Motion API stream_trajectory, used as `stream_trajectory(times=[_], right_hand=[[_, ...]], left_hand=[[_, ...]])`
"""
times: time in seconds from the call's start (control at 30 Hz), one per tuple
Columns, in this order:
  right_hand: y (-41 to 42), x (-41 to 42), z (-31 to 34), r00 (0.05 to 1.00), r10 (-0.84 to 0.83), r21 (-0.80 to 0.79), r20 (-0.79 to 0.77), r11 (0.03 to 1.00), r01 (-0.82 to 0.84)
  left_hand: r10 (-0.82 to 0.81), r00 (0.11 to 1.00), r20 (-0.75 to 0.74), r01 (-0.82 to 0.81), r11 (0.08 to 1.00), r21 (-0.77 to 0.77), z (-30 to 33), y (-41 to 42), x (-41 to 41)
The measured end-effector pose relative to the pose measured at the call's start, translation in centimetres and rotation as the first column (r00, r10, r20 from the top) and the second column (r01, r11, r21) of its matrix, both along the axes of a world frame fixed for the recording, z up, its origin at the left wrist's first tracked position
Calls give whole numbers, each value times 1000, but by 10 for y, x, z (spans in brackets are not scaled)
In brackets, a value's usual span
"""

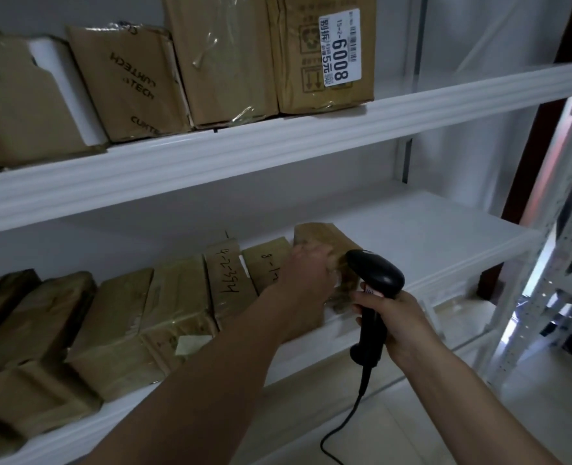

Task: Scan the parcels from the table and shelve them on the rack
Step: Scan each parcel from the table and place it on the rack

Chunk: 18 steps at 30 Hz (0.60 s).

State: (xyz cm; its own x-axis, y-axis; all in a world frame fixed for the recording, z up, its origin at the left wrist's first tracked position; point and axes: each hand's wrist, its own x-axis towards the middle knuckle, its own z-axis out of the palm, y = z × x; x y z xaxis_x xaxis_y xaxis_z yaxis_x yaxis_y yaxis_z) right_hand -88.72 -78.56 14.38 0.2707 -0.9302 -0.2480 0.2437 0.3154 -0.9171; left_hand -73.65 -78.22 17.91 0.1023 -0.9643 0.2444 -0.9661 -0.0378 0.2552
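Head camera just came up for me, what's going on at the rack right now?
A person is shelving parcels. The left hand is on a brown taped parcel at the right end of the row on the lower shelf; the grip is too blurred to read. The right hand grips a black corded barcode scanner, head near that parcel. More boxes fill the upper shelf.

My left arm reaches forward and up from the lower left, bare to the wrist, and my left hand [306, 280] sits back-up with its fingers curled over the parcel [324, 243] it grips. My right forearm comes in from the lower right, and my right hand [397, 322] is wrapped around the handle of the scanner [375, 280], thumb side toward me, just beside the left hand.
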Motion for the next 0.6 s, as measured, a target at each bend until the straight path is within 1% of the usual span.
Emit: stream_trajectory(times=[0.1, 0.27, 0.33, 0.47, 0.5, 0.57, 0.6], right_hand=[[10, 3, 5, 1000, -6, -10, -16, 1000, 6], [21, 1, 6, 999, -25, -27, -22, 999, 25], [25, -4, 6, 999, -23, -27, -29, 999, 22], [34, -5, 6, 998, 28, -47, -47, 998, -30], [38, -2, 6, 997, 55, -50, -55, 997, -58], [46, 8, 5, 990, 122, -56, -66, 990, -126], [52, 16, 4, 984, 160, -55, -73, 985, -164]], left_hand=[[-3, 995, -104, 1, 1000, -15, 0, 8, 2], [1, 994, -113, -4, 1000, -20, 3, 15, 2], [31, 988, -151, -39, 998, -51, 3, 16, -1], [95, 927, -364, -191, 952, -239, -2, 31, -6], [116, 906, -408, -235, 938, -254, -5, 40, -6], [147, 850, -505, -285, 936, -208, -15, 62, -1], [167, 808, -566, -308, 937, -163, -22, 75, 4]])
